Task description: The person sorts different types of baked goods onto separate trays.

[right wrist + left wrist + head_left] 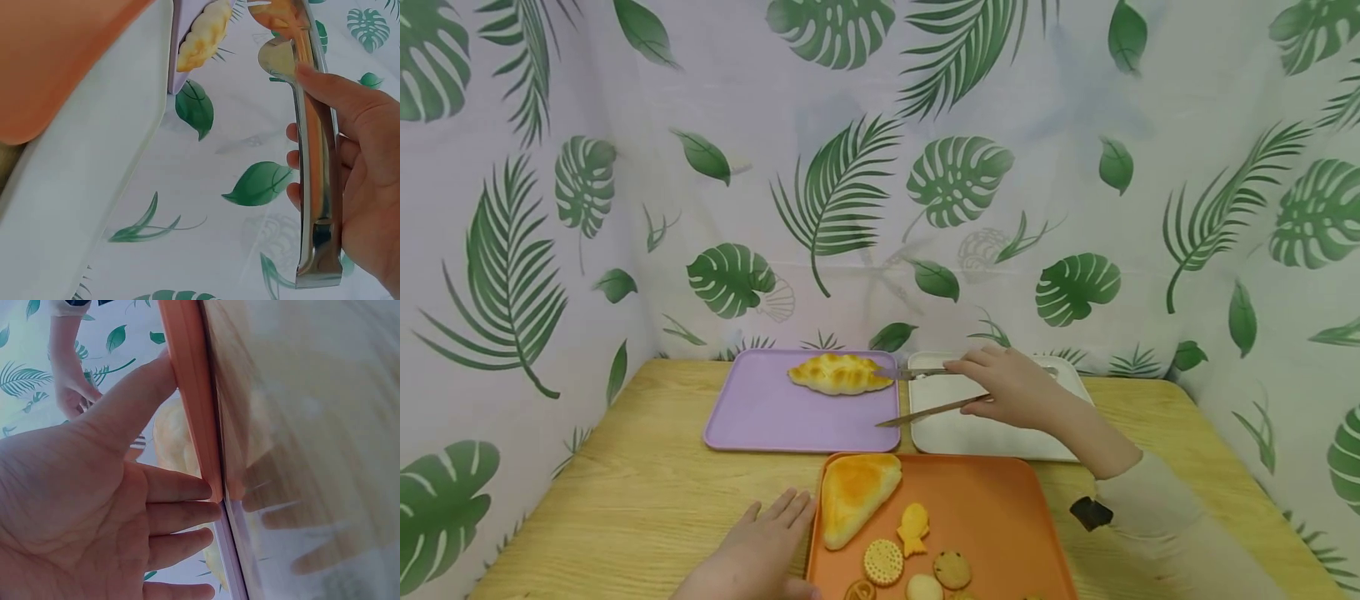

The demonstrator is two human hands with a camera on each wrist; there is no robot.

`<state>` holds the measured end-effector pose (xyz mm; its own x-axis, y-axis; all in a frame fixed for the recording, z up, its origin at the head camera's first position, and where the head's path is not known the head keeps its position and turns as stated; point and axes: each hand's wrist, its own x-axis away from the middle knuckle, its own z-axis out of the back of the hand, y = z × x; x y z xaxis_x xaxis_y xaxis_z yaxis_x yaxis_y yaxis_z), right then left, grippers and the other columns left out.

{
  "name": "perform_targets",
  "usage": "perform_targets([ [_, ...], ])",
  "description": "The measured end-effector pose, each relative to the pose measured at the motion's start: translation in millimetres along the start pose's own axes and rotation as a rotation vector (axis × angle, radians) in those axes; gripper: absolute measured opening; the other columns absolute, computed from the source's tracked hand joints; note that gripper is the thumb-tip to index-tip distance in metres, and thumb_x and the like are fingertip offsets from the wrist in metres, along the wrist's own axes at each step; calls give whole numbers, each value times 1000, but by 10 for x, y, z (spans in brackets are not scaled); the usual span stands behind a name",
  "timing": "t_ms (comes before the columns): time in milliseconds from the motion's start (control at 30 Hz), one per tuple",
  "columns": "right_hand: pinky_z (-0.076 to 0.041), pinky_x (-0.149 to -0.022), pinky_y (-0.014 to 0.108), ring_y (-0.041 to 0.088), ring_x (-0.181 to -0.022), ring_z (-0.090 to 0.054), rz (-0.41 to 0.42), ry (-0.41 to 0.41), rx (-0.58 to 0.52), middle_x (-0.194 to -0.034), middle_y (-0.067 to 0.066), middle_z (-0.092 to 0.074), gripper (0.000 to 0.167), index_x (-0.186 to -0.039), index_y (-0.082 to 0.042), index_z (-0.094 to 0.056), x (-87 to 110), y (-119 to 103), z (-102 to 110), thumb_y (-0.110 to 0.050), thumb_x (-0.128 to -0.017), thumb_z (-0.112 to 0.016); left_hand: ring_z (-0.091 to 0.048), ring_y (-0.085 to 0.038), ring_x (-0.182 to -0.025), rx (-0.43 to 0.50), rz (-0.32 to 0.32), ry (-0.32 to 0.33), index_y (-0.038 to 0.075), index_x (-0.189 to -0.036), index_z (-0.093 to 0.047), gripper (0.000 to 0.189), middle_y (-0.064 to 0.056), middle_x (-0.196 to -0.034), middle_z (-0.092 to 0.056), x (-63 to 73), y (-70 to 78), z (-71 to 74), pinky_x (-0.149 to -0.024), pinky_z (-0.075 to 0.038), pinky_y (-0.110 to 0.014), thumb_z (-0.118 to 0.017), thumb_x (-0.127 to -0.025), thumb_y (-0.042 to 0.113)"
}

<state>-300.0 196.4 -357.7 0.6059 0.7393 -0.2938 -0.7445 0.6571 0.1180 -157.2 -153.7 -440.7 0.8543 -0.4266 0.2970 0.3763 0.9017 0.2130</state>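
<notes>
My right hand (1011, 385) grips metal food tongs (317, 156) with the thumb on one arm and the fingers on the other. The tong arms stand apart, with nothing between their ends. In the head view one tong end overlaps the right tip of a braided bread loaf (835, 375); I cannot tell whether they touch. That loaf lies on the purple tray (775, 429). My left hand (760, 542) has its fingers stretched out against the left rim of the orange tray (194, 394). A triangular bread (857, 496) lies on the orange tray's far left corner.
Behind the orange tray, right of the purple one, stands a white tray (962, 437). A fish-shaped biscuit (913, 527), a round dotted biscuit (883, 562), a chip cookie (952, 569) and others lie on the orange tray. A leaf-patterned cloth (865, 208) surrounds the wooden table (647, 467).
</notes>
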Motion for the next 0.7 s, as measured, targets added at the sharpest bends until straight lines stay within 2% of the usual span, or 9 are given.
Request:
perform_targets([
  [133, -53, -83, 45, 23, -108, -61, 4, -25, -12, -116, 2, -67, 57, -129, -13, -61, 166, -69, 53, -36, -80, -79, -30, -36, -146, 0, -12, 17, 3, -150, -35, 104, -14, -157, -34, -4, -7, -27, -110, -29, -66, -70, -74, 65],
  [300, -52, -78, 41, 22, -107, -61, 22, -79, -21, -118, 0, -66, 59, -131, -14, -60, 295, -157, 53, -36, -80, -78, -30, -35, -147, -1, -14, 15, 4, -150, -34, 103, -14, -158, -34, -21, -23, -55, -111, -29, -66, -70, -75, 65],
  [700, -53, -77, 39, 20, -102, -62, 112, -141, -56, -112, -1, -67, 57, -128, -15, -62, 304, -298, -219, -32, -77, -81, -29, -34, -147, 0, -8, 15, 4, -151, -33, 104, -13, -158, -33, -29, -49, -89, -111, -29, -65, -70, -75, 65],
])
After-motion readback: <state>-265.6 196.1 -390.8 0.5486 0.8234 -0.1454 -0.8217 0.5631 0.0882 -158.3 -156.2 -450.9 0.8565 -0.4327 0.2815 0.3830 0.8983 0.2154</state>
